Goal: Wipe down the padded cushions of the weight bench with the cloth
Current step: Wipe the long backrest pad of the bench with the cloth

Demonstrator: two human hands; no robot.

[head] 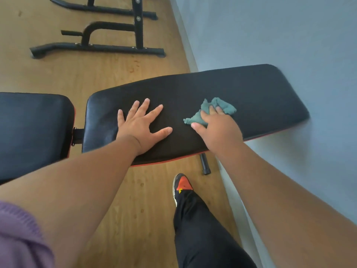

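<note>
Near, 6 o'clock: black trouser leg point(201, 235) and a black-orange shoe point(181, 185) on the wood floor point(119, 200). Purple sleeve point(17, 238) at 8 o'clock.

Centre: long black back cushion point(241, 89) of the bench, red trim on its near edge, lying from 9 towards 3 o'clock. Left hand point(142, 127) rests flat on it, palm down, fingers spread and straight, holding nothing. Right hand point(216, 128), at 3 o'clock of the left, presses the green cloth point(214, 110) onto the cushion, fingers curled over it; the crumpled cloth sticks out at 12 and 9 o'clock of the hand.

At 9 o'clock: separate black seat cushion point(32, 128), a gap and a hinge bracket point(77, 135) between the two pads. Short black tube point(204, 164) under the near edge.

Far, 11 o'clock: black metal frame point(100, 46) on the floor. Grey wall point(280, 31) from 1 to 4 o'clock.
</note>
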